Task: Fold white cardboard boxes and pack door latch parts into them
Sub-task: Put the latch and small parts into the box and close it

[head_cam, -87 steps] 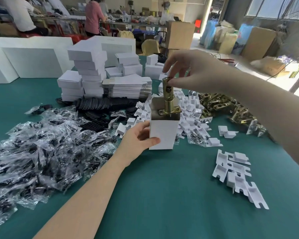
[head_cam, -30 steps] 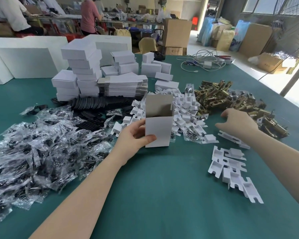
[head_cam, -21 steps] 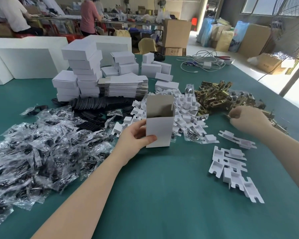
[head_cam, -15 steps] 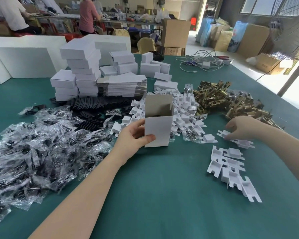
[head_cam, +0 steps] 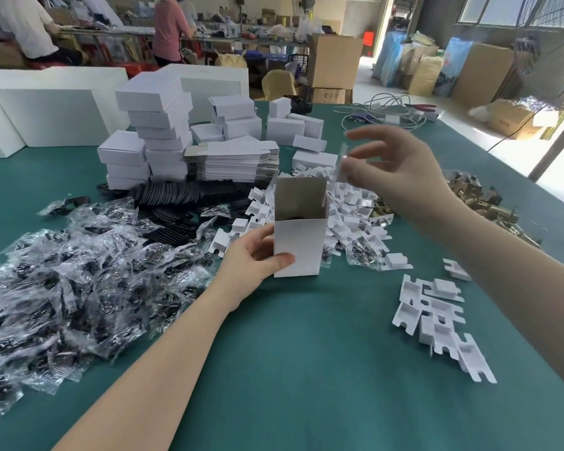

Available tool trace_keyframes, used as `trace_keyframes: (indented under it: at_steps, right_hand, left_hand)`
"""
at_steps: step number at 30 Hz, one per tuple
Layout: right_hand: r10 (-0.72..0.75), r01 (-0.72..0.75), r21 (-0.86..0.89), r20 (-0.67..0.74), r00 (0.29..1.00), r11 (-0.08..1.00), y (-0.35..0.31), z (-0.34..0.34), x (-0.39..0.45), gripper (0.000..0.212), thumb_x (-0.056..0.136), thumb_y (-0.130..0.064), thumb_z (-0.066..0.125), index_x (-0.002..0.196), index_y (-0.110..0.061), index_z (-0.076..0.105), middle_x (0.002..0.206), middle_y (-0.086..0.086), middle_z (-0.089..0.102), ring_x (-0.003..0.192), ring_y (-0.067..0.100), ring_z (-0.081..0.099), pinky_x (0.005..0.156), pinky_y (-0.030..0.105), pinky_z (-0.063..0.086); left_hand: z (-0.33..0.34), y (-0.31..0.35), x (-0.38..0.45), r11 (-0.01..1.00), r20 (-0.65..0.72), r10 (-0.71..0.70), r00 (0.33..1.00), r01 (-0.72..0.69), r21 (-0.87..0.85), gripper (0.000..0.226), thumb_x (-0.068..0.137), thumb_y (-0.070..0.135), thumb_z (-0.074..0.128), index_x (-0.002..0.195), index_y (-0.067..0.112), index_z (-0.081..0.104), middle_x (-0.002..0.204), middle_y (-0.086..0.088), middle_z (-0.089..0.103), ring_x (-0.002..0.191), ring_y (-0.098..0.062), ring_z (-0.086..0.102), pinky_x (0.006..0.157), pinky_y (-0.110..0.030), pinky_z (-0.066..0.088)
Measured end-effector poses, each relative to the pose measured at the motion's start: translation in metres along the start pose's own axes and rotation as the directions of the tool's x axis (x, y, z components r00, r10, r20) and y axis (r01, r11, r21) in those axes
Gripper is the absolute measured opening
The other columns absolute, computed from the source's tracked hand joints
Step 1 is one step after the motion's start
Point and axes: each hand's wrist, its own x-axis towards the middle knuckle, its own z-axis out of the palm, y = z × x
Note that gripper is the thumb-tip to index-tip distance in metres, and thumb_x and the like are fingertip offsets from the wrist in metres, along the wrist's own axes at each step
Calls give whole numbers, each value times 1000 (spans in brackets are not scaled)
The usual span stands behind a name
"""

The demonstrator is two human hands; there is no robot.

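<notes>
head view, item one: white cardboard box (head_cam: 298, 245), upright on the green table (head_cam: 306, 369), top open, brown inner wall showing. the left hand (head_cam: 253, 268) grips its lower left corner, thumb across the front face and fingers behind, presumably to steady the box so it does not tip while something goes in from above.

item two: right hand (head_cam: 401, 172), raised just right of and above the box mouth, blurred. thumb and a finger pinch a thin white cardboard insert (head_cam: 341, 166); the other fingers are spread. judged to be on its way into the box as a spacer.

item three: loose white inserts (head_cam: 437, 317), below the right forearm, within easy reach. more of them heaped behind the box.

item four: brass door latch parts (head_cam: 479, 200), beyond the right wrist.

item five: clear bagged hardware (head_cam: 72, 275), a wide pile left of the left forearm; black discs (head_cam: 183, 198) beyond it.

item six: finished white boxes (head_cam: 157, 131) and flat blanks (head_cam: 232, 159), stacked far beyond the left hand.

surface: green cloth-like table covering. room: workshop with brown cartons, other workers at a far bench.
</notes>
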Motion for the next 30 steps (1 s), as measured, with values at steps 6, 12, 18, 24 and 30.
trace_keyframes:
  at_steps: [6,12,18,24,30]
  right_hand:
    - [-132,178,-341,153,979,923,4,31,2,22,87,-16,74,107,-25,68,93,-5,72,86,-1,62,76,5,40]
    - [-217,281,-512,183,959,812,22,25,-7,22,90,-16,72,111,-20,72,98,-14,65,90,-13,52,82,3,33]
    - [-192,287,-712,214,958,641,34,34,-21,18,93,-23,66,108,-19,75,123,10,58,114,34,52,98,43,42]
    - [-19,-17,-284,-125,992,959,48,75,-48,64,86,-21,74,142,-24,43,132,-13,43,123,17,47,103,32,43]
    - [310,-290,135,-158,938,947,71,113,-68,72,90,-32,71,148,-18,30,146,8,46,134,22,44,113,48,35]
  left_hand:
    - [0,1,-2,1000,4,-11,1000,11,-17,49,83,1,74,115,36,65,108,6,75,102,-11,69,79,-16,52]
    - [0,3,-2,1000,10,-2,1000,2,1,47,83,1,73,113,38,66,105,7,75,99,-9,70,77,-14,52]
    - [1,1,-2,1000,0,-7,1000,7,15,47,84,2,73,112,38,66,103,6,75,97,-9,70,76,-14,52]
    - [0,0,-3,998,15,12,1000,-13,66,47,84,8,76,122,32,63,109,4,74,104,-12,69,84,-21,53]
    - [-15,41,-2,979,-198,205,958,-198,56,33,75,45,74,108,44,67,110,19,70,105,-1,64,91,-18,50]
